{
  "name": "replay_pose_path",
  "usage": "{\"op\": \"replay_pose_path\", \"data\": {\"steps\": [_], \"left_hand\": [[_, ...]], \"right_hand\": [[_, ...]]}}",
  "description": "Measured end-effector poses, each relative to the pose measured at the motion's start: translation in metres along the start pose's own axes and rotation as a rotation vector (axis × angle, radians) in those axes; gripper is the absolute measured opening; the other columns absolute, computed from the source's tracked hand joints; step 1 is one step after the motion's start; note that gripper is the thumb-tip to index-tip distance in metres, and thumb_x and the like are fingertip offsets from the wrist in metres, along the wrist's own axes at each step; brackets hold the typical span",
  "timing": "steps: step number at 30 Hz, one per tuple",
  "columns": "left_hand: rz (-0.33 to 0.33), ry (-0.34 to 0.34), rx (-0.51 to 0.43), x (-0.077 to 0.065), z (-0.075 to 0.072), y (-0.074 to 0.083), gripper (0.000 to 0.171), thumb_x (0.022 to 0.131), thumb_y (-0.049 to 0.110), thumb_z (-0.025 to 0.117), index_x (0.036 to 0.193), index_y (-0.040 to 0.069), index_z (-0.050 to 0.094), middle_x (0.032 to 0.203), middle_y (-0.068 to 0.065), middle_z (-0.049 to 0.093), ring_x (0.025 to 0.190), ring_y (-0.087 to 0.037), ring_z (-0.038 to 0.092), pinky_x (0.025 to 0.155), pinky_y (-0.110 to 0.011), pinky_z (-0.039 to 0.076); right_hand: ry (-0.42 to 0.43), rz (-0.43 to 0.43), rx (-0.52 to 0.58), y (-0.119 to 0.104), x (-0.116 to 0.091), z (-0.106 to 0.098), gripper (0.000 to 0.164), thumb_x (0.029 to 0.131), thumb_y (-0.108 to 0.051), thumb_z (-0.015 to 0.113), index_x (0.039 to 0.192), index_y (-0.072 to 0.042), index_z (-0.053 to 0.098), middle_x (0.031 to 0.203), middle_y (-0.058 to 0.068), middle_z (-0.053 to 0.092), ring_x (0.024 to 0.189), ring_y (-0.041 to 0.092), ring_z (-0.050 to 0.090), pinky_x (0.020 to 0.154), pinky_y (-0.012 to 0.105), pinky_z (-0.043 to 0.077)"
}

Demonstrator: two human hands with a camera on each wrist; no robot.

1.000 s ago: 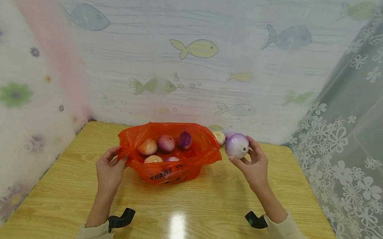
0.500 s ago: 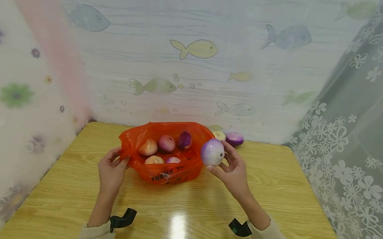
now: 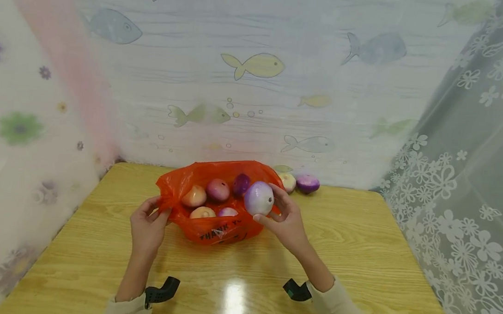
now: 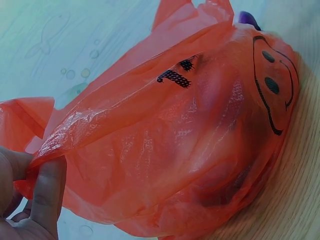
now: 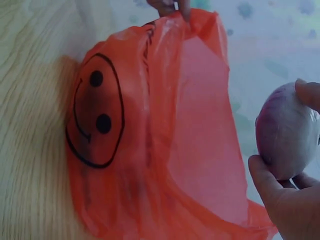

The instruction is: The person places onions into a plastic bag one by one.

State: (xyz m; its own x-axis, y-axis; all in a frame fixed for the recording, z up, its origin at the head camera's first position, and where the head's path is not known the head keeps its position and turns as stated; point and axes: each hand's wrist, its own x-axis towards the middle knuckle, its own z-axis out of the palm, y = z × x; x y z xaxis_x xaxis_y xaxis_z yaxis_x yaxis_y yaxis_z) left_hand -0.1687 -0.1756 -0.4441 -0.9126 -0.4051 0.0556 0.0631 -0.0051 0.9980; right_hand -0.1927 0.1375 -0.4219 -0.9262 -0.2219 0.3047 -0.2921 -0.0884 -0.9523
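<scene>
A red plastic bag (image 3: 228, 229) printed with "THANK YOU" and a smiley face lies on the table, its mouth spread wide. Inside sit several onions, among them an orange-brown onion (image 3: 194, 196), a pinkish onion (image 3: 218, 190) and a dark purple onion (image 3: 241, 184). My left hand (image 3: 148, 227) pinches the bag's left edge between thumb and fingers. With my right hand (image 3: 286, 220) I grip a white-and-purple onion (image 3: 259, 199) over the right part of the bag's mouth. In the right wrist view that onion (image 5: 287, 131) is held between thumb and fingers.
Behind the bag's right side, a pale yellowish onion (image 3: 287, 182) and a purple onion (image 3: 308, 183) lie near the back edge of the wooden table (image 3: 356, 253). A fish-patterned curtain (image 3: 253, 101) hangs directly behind the table.
My right hand has carried the white-and-purple onion leftward, from right of the bag to over its mouth. The purple onion at the back now shows fully. My left hand stays almost still.
</scene>
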Motion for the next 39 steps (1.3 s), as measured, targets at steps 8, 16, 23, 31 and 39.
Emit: {"op": "replay_pose_path", "data": {"steps": [8, 16, 23, 31, 39], "left_hand": [[-0.005, -0.018, 0.03, 0.002, -0.003, -0.001, 0.031, 0.099, 0.002, 0.062, 0.13, -0.002, 0.059, 0.112, 0.0, 0.057, 0.085, 0.005, 0.069, 0.073, -0.014, 0.058], [-0.013, -0.022, 0.031, 0.001, -0.004, 0.001, 0.032, 0.099, 0.002, 0.061, 0.131, -0.002, 0.059, 0.114, -0.001, 0.056, 0.085, 0.005, 0.069, 0.073, -0.013, 0.058], [-0.005, -0.015, 0.029, 0.001, -0.003, 0.001, 0.031, 0.099, 0.002, 0.062, 0.13, -0.001, 0.06, 0.111, 0.001, 0.058, 0.085, 0.004, 0.069, 0.072, -0.014, 0.058], [-0.007, -0.016, 0.019, -0.001, -0.004, 0.004, 0.031, 0.1, 0.002, 0.061, 0.13, -0.002, 0.059, 0.112, 0.002, 0.058, 0.086, 0.004, 0.069, 0.072, -0.014, 0.058], [0.008, -0.021, 0.003, -0.003, -0.003, 0.006, 0.029, 0.099, 0.002, 0.061, 0.128, -0.002, 0.059, 0.109, 0.002, 0.059, 0.085, 0.003, 0.07, 0.072, -0.016, 0.059]], "right_hand": [[-0.003, 0.096, -0.09, 0.004, 0.009, 0.011, 0.072, 0.085, -0.005, 0.082, 0.148, -0.016, 0.048, 0.146, 0.009, 0.049, 0.129, 0.031, 0.053, 0.098, 0.032, 0.057], [0.029, 0.121, -0.244, 0.016, 0.023, 0.017, 0.076, 0.082, -0.01, 0.085, 0.148, -0.016, 0.048, 0.144, 0.008, 0.052, 0.126, 0.029, 0.057, 0.102, 0.044, 0.055], [0.049, 0.109, -0.334, 0.026, 0.033, 0.022, 0.078, 0.081, -0.013, 0.086, 0.149, -0.01, 0.048, 0.14, 0.015, 0.056, 0.12, 0.034, 0.06, 0.099, 0.051, 0.055], [0.026, 0.1, -0.465, 0.034, 0.045, 0.024, 0.082, 0.079, -0.013, 0.088, 0.148, -0.002, 0.044, 0.14, 0.016, 0.055, 0.118, 0.032, 0.058, 0.097, 0.048, 0.055], [0.013, 0.1, -0.528, 0.035, 0.047, 0.023, 0.084, 0.077, -0.01, 0.088, 0.148, -0.001, 0.044, 0.145, 0.018, 0.049, 0.126, 0.034, 0.052, 0.105, 0.052, 0.049]]}}
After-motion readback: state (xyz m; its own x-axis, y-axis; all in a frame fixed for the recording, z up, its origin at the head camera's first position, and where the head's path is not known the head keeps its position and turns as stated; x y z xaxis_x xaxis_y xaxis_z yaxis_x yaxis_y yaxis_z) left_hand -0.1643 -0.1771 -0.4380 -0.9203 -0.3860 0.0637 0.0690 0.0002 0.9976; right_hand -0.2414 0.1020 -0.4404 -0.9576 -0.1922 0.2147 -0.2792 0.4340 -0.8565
